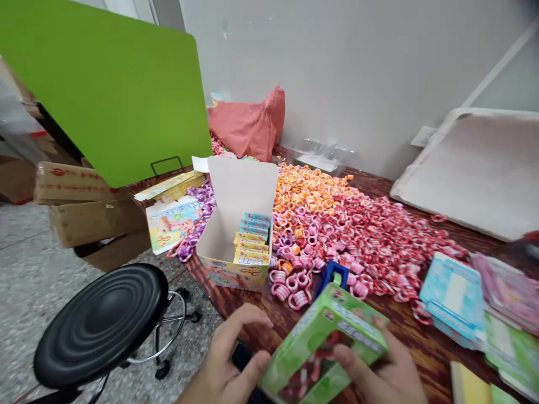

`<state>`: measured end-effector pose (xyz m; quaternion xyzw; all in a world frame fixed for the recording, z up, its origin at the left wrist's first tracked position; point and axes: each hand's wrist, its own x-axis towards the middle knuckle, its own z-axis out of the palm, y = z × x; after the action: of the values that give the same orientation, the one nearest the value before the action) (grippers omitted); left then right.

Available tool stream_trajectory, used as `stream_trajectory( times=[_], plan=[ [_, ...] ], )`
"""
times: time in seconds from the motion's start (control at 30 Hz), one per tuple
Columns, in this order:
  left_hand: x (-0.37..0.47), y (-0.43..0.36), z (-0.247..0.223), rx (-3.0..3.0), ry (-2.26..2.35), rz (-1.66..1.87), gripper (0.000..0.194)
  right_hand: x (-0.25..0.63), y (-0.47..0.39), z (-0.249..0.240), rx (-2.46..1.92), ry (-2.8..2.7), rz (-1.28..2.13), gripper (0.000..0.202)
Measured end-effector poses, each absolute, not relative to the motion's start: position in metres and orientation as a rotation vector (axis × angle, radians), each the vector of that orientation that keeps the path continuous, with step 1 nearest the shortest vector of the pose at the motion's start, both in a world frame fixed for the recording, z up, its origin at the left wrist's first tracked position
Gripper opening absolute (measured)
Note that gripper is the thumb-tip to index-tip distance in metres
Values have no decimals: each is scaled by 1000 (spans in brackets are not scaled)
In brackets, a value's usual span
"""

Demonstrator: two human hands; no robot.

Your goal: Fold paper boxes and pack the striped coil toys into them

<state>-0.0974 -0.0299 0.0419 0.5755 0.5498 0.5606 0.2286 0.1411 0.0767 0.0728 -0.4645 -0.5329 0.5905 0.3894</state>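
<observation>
My right hand (387,365) grips a green candy box (314,350) near the table's front edge. Red and white pieces show through the window in its front. Beside the box's left end is my left hand (231,359), thumb and fingers spread apart; whether the thumb touches the box I cannot tell. Behind the green box lies a blue tape dispenser (325,280), partly hidden. An open white display carton (236,275) stands further back on the left, with several yellow packets (251,247) and blue packets (255,223) upright inside.
Striped orange rings (305,188) and red rings (391,247) are heaped across the table. Blue packs (455,297) and green packs (514,348) lie at right. A green panel (109,90), cardboard boxes (101,221) and a black stool (101,325) are on the left.
</observation>
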Motion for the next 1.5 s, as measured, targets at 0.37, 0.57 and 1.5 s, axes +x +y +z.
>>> stream_trajectory(
  times=[0.37,0.57,1.5],
  plan=[
    [-8,-17,-2,1236,1054,1363,69,142,30,25,-1280,-1154,1254,69],
    [-5,2,-30,1442,1264,1156,29,204,45,-22,-1605,-1044,1147,59],
    [30,69,-37,1378,1416,1032,31,165,111,20,-1270,-928,1902,58]
  ],
)
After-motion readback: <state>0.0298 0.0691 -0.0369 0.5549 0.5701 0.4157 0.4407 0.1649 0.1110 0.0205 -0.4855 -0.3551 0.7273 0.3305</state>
